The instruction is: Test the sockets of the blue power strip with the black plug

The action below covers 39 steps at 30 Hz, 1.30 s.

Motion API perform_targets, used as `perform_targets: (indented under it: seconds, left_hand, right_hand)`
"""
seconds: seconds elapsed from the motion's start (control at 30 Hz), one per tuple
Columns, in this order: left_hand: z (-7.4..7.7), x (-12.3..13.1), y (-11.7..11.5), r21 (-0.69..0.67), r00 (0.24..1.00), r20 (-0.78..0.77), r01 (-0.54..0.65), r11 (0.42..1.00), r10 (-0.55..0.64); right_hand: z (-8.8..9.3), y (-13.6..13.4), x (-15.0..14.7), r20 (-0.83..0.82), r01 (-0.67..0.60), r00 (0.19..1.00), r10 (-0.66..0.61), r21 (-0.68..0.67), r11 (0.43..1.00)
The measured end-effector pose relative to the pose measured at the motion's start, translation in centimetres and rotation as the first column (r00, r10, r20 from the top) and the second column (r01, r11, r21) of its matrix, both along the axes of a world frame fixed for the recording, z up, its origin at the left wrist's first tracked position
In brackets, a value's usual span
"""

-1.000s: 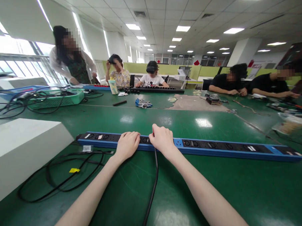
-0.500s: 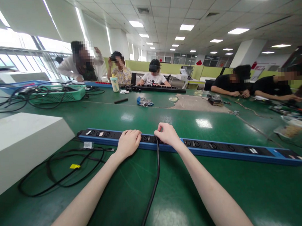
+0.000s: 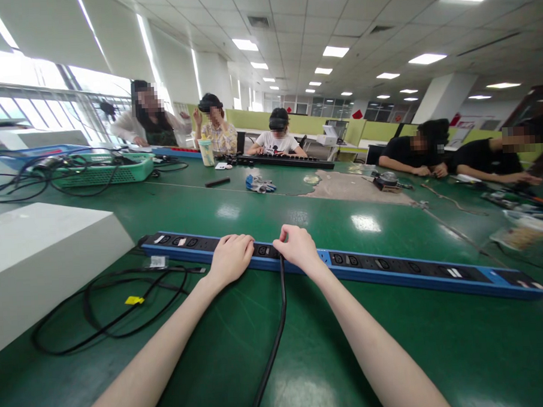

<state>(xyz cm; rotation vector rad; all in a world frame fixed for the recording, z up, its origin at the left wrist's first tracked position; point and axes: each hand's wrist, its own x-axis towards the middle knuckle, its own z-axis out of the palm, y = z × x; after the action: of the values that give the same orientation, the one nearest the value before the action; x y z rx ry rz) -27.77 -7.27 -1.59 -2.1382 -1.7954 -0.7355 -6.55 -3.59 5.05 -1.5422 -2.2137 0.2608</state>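
Leave slack in the black cord running in from the near side. Across the tabletop lies the blue power strip; the left hand drapes over it, grip unclear, and should brace it. Just right, the right hand pinches the cord's far end; work it straight, untilted.

- White T-shirt, far side: small chest lettering is seemingly reading "LOVE".
- White labels on power strip: appearing too small to read.
- Yellow tag: any marking is blurring out.
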Motion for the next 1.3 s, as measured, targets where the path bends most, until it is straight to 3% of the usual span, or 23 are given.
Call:
perform_targets:
  seconds: [0.4, 0.63, 0.83, 1.07, 1.3]
  left_hand:
    - [0.3, 0.2, -0.1, -0.001, 1.0, -0.027, 0.003, 1.0, -0.003]
    - [0.2, 0.2, 0.0, 0.001, 1.0, -0.029, 0.007, 1.0, -0.007]
    - [0.2, 0.2, 0.1, -0.006, 1.0, -0.024, 0.011, 1.0, -0.011]
    - [0.1, 0.0, 0.1, -0.022, 0.999, -0.04, 0.008, 1.0, -0.009]
    - [0.1, 0.1, 0.1, -0.009, 0.998, -0.056, 0.003, 1.0, -0.004]
  right_hand:
    - [0.2, -2.3, -1.4, 0.178, -0.004, 0.984, -0.011, 0.084, 0.996]
    - [0.5, -1.2, -1.2, 0.153, -0.048, 0.987, 0.047, 0.0, 0.999]
    - [0.3, -1.9, -1.5, 0.18, -0.022, 0.984, 0.008, 0.081, 0.996]
    - [0.7, -0.2, -0.9, 0.116, -0.103, 0.987, 0.11, -0.063, 0.993]
    - [0.2, -1.1, -1.3, 0.176, -0.043, 0.984, 0.033, 0.055, 0.998]
